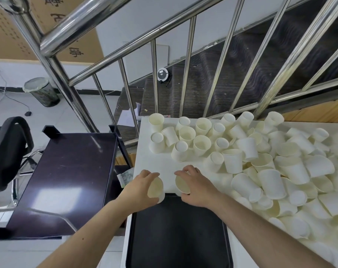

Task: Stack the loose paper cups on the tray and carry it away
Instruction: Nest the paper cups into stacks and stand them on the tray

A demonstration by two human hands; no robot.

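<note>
- Left hand [145,185]: fingers being curled round one paper cup [156,188], mouth being tilted toward the camera.
- Right hand [195,183]: a second cup [182,184] being gripped the same way, at 3 o'clock of the first, just apart.
- Both cups being held over the far edge of the black tray [178,229]; the tray is being left bare.
- Loose cup pile [270,161] lying at 2 o'clock of the fingers, on the white table [164,163].
- Risk, judged: rims being misaligned while nesting, so a wall gets crushed; thin cups being squeezed out of round.
- Risk: forearm being swept into the pile at 3 o'clock, cups being knocked off.
</note>
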